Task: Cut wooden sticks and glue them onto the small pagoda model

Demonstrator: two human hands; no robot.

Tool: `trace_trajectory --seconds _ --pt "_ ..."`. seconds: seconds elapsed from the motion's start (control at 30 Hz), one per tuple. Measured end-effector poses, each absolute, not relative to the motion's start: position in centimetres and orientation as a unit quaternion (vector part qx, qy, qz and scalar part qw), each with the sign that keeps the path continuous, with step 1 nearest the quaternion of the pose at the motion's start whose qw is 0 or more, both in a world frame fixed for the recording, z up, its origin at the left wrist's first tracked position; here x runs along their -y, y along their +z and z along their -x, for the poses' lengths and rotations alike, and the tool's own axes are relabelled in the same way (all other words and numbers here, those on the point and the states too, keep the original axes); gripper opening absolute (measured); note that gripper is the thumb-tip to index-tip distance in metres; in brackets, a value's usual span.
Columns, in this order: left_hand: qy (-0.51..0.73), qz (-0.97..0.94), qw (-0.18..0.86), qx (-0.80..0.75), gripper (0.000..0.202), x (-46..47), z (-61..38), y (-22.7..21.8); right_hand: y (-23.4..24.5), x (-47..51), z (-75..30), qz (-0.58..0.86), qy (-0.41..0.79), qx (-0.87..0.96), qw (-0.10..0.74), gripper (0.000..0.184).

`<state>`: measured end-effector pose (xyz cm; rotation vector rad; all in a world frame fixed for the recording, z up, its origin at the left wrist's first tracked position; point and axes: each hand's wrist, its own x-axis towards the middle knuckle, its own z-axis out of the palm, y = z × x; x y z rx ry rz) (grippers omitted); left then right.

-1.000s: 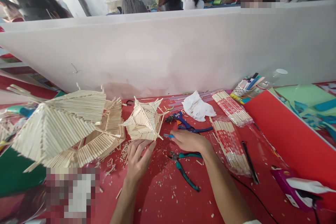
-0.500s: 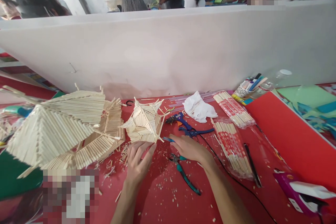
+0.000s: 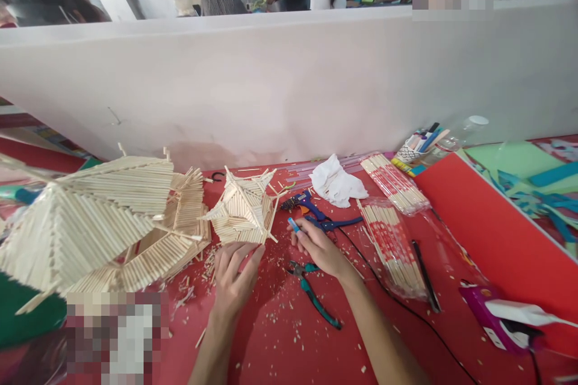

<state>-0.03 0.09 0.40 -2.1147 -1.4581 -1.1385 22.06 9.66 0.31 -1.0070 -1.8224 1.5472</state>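
Observation:
My left hand (image 3: 238, 271) is at the near edge of a small star-shaped roof model (image 3: 244, 207) built of pale wooden sticks. Its fingers are bent over that edge and steady it; the fingertips are partly hidden. To the model's right, my right hand (image 3: 318, 246) is closed around a slim blue tool (image 3: 293, 225), its tip raised and apart from the model. Most of the tool is hidden, so its kind is unclear. Green-handled cutting pliers (image 3: 316, 298) lie below my right hand. Beyond it rests a blue glue gun (image 3: 311, 206) beside blue-handled pliers (image 3: 334, 224).
A large stick-built roof model (image 3: 90, 228) stands at left. Bagged chopsticks (image 3: 392, 246), a white cloth (image 3: 338, 181), a black pen (image 3: 425, 277) and a pen cup (image 3: 413, 149) are at right. A black cord (image 3: 397, 305) crosses the red table (image 3: 280, 355). Behind is a white partition (image 3: 289, 84).
My right hand has drawn back slightly from the model and turned, tilting the blue tool upward. My left hand stays at the model's near edge. The whole view has shifted a little.

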Motion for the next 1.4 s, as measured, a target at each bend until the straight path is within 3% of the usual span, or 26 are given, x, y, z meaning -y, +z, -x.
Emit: trace_trajectory --seconds 0.13,0.33,0.43,0.77,0.93,1.1,1.2,1.3,1.4 --pt "-0.399 0.742 0.161 0.515 0.037 -0.1 0.1 0.2 0.4 -9.1 -21.5 0.441 0.419 0.754 0.246 0.033" --pt "-0.4 0.742 0.16 0.514 0.039 0.0 0.2 0.1 0.4 -8.4 -20.4 0.497 0.213 0.841 0.029 0.028" --pt "-0.401 0.741 0.159 0.514 0.039 0.1 0.1 0.1 0.7 -8.4 -19.8 0.482 0.189 0.855 -0.038 0.032" --pt "-0.401 0.741 0.151 0.518 0.038 0.2 0.2 -0.1 4.4 -8.5 -20.1 0.437 0.192 0.87 -0.127 0.042" --pt "-0.401 0.739 0.142 0.523 0.038 0.3 0.1 -0.1 6.5 -9.3 -23.2 0.377 0.286 0.879 -0.058 0.052" --pt "-0.403 0.737 0.134 0.526 0.036 0.4 0.1 -0.1 8.6 -11.6 -24.3 0.22 0.546 0.805 0.079 0.025" --pt "-0.402 0.739 0.134 0.525 0.036 0.4 0.1 -0.1 8.6 -12.3 -23.2 0.192 0.686 0.673 0.2 0.022" --pt "-0.397 0.741 0.135 0.524 0.035 0.4 0.1 0.1 7.6 -12.5 -21.7 0.168 0.75 0.57 0.289 0.027" --pt "-0.391 0.745 0.134 0.525 0.033 0.3 0.0 0.4 6.4 -12.6 -20.6 0.162 0.781 0.53 0.286 0.037"
